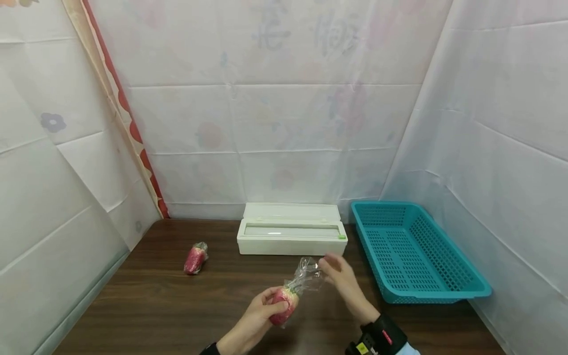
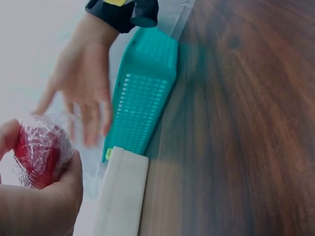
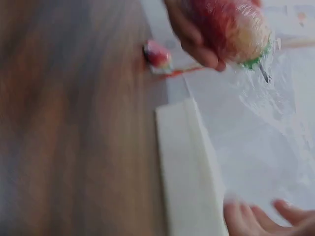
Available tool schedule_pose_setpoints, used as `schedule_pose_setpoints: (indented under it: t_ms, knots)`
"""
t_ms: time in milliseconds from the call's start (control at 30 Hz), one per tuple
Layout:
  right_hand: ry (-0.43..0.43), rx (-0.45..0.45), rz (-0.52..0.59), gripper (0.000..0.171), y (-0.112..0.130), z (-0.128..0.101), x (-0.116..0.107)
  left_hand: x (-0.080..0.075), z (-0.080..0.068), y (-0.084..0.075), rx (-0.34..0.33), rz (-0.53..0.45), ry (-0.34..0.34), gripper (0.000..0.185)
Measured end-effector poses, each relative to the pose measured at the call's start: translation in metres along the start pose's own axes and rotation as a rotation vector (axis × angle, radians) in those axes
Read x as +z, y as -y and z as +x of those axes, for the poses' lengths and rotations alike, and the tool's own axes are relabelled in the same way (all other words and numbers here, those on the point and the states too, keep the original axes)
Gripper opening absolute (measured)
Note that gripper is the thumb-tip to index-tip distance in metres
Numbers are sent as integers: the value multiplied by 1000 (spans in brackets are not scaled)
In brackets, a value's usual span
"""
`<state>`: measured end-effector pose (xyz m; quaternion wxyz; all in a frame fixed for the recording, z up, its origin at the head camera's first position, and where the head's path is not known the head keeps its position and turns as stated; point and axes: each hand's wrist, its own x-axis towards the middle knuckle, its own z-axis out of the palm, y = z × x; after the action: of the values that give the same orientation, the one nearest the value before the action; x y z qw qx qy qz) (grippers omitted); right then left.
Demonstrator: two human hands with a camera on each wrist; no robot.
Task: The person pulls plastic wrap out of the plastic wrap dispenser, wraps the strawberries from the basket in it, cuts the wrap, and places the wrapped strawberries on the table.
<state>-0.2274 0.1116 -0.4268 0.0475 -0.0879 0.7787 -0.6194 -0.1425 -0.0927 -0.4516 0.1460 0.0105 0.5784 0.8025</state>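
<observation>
My left hand (image 1: 255,315) grips a red, strawberry-like fruit (image 1: 284,305), pale around its green-leaved top, between thumb and fingers. Clear plastic wrap (image 1: 307,274) covers the fruit and trails loose beyond its stem. Close to the free end of that wrap is my right hand (image 1: 341,278); the left wrist view shows its fingers (image 2: 87,118) straight and blurred, with nothing held. Whether a fingertip touches the film I cannot tell. Another wrapped red fruit (image 1: 195,259) lies on the table to the left.
Behind the hands stands a white wrap dispenser box (image 1: 292,246) with its lid raised at the back. A teal perforated basket (image 1: 377,268) sits on the right of the dark wooden table (image 1: 146,296). White sheeting (image 1: 284,118) hangs around the back and sides.
</observation>
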Motion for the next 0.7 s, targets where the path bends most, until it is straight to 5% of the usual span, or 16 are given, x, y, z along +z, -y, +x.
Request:
schedule_pose_setpoints:
  t_ms: [133, 367, 567, 700]
  knots:
    - [156, 188, 149, 53, -6, 0, 4, 2, -3, 4, 24, 17, 7, 64]
    - [77, 130, 174, 26, 0, 6, 6, 4, -6, 9, 10, 81, 60, 65]
    - [91, 137, 190, 21, 7, 10, 5, 5, -5, 13, -4, 42, 110, 58]
    - [172, 153, 163, 33, 9, 10, 3, 7, -6, 12, -3, 48, 99, 56]
